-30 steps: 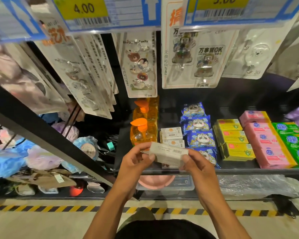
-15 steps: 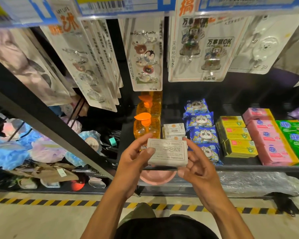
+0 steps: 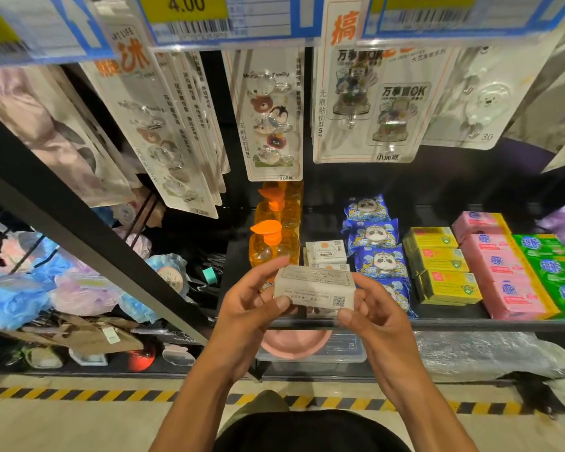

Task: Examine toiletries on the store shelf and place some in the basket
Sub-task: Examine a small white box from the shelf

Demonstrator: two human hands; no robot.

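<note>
A small white soap box (image 3: pixel 313 287) with printed text and a QR code is held in front of the shelf, tilted with a long side toward me. My left hand (image 3: pixel 253 308) grips its left end with thumb and fingers. My right hand (image 3: pixel 371 313) pinches its right end. More of the same white boxes (image 3: pixel 325 252) sit stacked on the shelf just behind. No basket is in view.
The black shelf (image 3: pixel 454 324) carries orange pump bottles (image 3: pixel 271 246), blue panda packs (image 3: pixel 374 238), and yellow (image 3: pixel 437 262), pink (image 3: pixel 499 275) and green (image 3: pixel 555 269) soap boxes. Hook cards (image 3: pixel 268 115) hang above. Bath puffs (image 3: pixel 17 295) lie at the left. A pink basin (image 3: pixel 294 345) sits below.
The box has been rotated in both hands from its flat printed face to show its long side with the QR code. My view has shifted a little.
</note>
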